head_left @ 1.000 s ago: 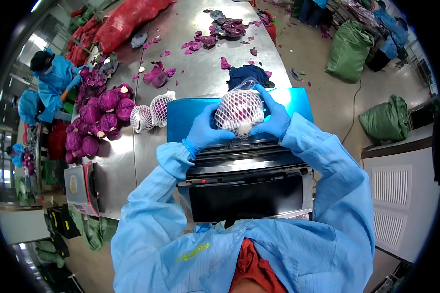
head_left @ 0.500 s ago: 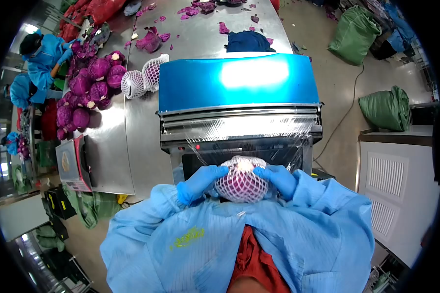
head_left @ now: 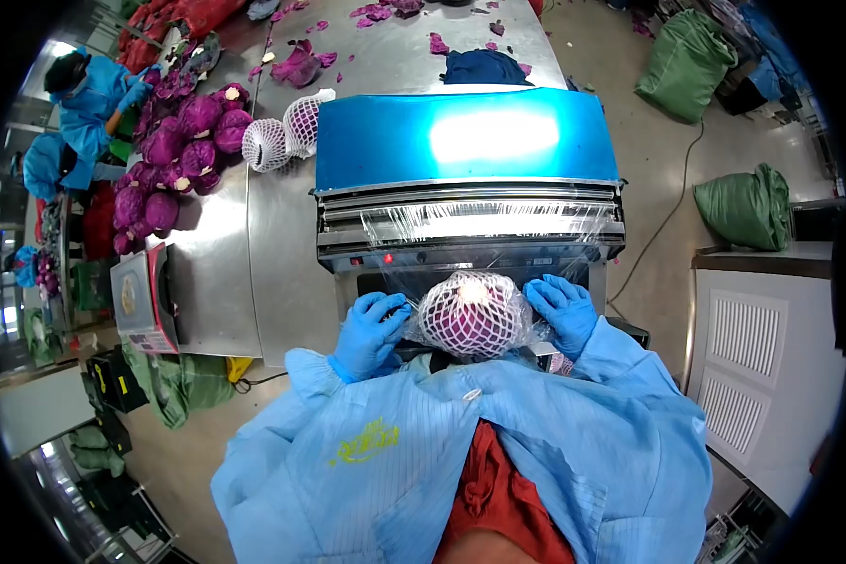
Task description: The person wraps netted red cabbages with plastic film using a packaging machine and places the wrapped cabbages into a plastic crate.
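A purple cabbage [head_left: 470, 320] in a white foam net sits in front of me on clear plastic film [head_left: 406, 273], its pale stem end facing up. The film runs from the wrapping machine [head_left: 461, 141] and gathers at both sides of the cabbage. To the left, my left hand [head_left: 371, 336], blue-gloved, has its fingers closed at the film's edge, apart from the cabbage. My right hand [head_left: 566, 313], gloved too, pinches film on the opposite side with its fingers bent. Film partly covers the net's lower edge.
Bare purple cabbages [head_left: 174, 155] are heaped at the left, with two netted cabbages [head_left: 287, 132] beside the machine. A boxed scale-like device [head_left: 141, 301] sits at the table's left edge. Co-workers in blue [head_left: 89, 108] stand far left. Green sacks [head_left: 743, 209] and a cabinet [head_left: 761, 357] are at right.
Both hands have come off the cabbage's top and moved outward to the film at its sides. The cabbage shows slightly higher in view, and its whole top is uncovered.
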The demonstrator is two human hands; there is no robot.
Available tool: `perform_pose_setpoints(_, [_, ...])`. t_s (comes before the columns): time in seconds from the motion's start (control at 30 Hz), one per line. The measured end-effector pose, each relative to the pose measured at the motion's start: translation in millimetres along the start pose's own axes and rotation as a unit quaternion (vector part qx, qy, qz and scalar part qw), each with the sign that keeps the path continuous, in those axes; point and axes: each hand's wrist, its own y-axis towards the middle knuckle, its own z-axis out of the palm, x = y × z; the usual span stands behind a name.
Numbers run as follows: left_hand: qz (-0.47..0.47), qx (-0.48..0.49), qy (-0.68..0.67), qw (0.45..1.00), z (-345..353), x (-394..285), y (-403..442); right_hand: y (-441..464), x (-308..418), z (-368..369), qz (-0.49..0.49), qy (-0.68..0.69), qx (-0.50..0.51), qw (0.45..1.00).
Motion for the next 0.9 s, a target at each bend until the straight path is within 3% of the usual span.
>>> perform_pose_setpoints(0.07, [0.028,-0.043,0.000,0.999,7.5,7.6,-2.5,-1.2,-5.0,1.1,-0.039,-0.052,-0.017,0.998])
perform_pose_setpoints(0.1, [0.042,-0.045,0.001,0.998,5.1,8.4,-5.3,-3.2,-3.6,-4.4,-0.063,-0.005,-0.072,0.995])
perform_pose_setpoints(0.2, [0.075,-0.086,-0.027,0.993,-12.2,-4.0,-9.6,-21.5,-7.2,-11.8,-0.074,0.142,-0.033,0.987])
perform_pose_setpoints(0.23, [0.076,-0.100,-0.046,0.991,-21.4,-13.6,-7.6,-22.3,-5.6,-19.4,-0.080,0.290,-0.060,0.952])
perform_pose_setpoints(0.33, [-0.038,-0.111,-0.276,0.954,-19.7,-21.6,-15.2,-11.7,17.5,-69.4,-0.073,0.313,-0.109,0.940])
perform_pose_setpoints(0.37, [-0.094,-0.138,-0.332,0.929,-23.2,-31.3,-12.6,-4.4,32.4,-80.3,-0.035,0.352,-0.165,0.921])
perform_pose_setpoints(0.4, [-0.148,-0.167,-0.420,0.880,-20.0,-32.8,-10.3,-4.3,36.8,-87.4,0.002,0.392,-0.148,0.908])
perform_pose_setpoints(0.47, [-0.251,-0.215,-0.578,0.746,-13.1,-32.1,-0.1,-4.5,41.7,-95.1,0.077,0.467,-0.111,0.874])
perform_pose_setpoints(0.5, [-0.287,-0.245,-0.622,0.687,-14.7,-44.3,10.8,-4.5,46.6,-75.7,0.089,0.503,-0.184,0.840])
perform_pose_setpoints(0.63, [-0.362,-0.334,-0.655,0.573,16.9,-37.6,15.4,-11.7,53.6,-49.2,0.317,0.604,-0.236,0.692])
perform_pose_setpoints(0.73, [-0.396,-0.323,-0.614,0.601,29.2,-27.1,10.4,-13.0,34.8,-23.6,0.424,0.627,-0.245,0.606])
perform_pose_setpoints(0.77, [-0.417,-0.314,-0.558,0.645,31.6,-23.8,13.9,-13.3,23.7,-6.8,0.444,0.614,-0.246,0.604])
perform_pose_setpoints(0.83, [-0.449,-0.291,-0.435,0.724,41.7,-24.2,21.6,-7.3,13.9,21.4,0.446,0.526,-0.275,0.670])
perform_pose_setpoints(0.87, [-0.381,-0.324,-0.310,0.808,48.5,-22.6,25.7,-4.6,11.1,33.2,0.445,0.479,-0.290,0.699])
perform_pose_setpoints(0.9, [-0.301,-0.347,-0.177,0.870,56.2,-21.7,31.9,0.4,12.8,38.3,0.410,0.284,-0.311,0.809])
